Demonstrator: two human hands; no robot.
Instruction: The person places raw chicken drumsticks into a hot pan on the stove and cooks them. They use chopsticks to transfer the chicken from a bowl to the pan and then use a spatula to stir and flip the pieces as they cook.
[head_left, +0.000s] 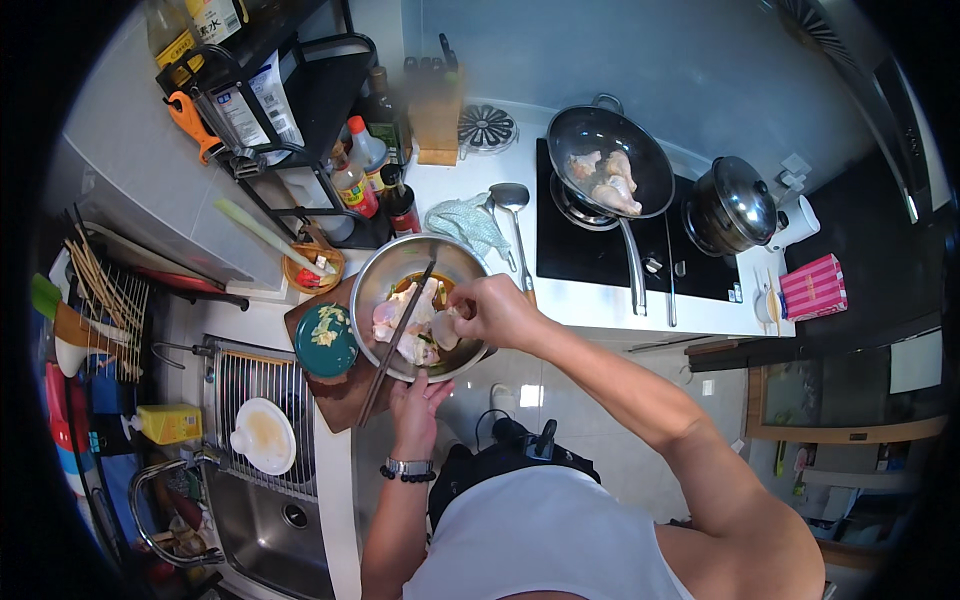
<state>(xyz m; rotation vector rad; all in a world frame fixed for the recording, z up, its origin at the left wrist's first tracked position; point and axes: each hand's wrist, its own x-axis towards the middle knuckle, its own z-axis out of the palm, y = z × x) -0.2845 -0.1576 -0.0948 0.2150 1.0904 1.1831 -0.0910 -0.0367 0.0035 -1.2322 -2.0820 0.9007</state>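
A stainless steel mixing bowl (365, 277) holds raw chicken pieces (386, 315) in brown marinade with bits of green. My left hand (418, 409) grips the bowl's near rim, thumb upward. Inside the right of the bowl, my right hand (495, 311) pinches a pale chicken piece (445, 331) in its fingertips. A pair of dark chopsticks (397, 337) lies slanted across the bowl, its lower ends jutting past the near rim. Left of the bowl, a teal plate (322, 361) carries chopped garlic or ginger (325, 328) on a wooden cutting board (337, 405).
A wok (574, 139) with several chicken pieces (619, 184) sits on the cooktop (559, 259), handle towards me. Beside it stands a lidded pot (731, 202). A spatula (512, 202) and a cloth (465, 221) lie nearby. Bottles (352, 184) line the rack; the sink (262, 532) is left.
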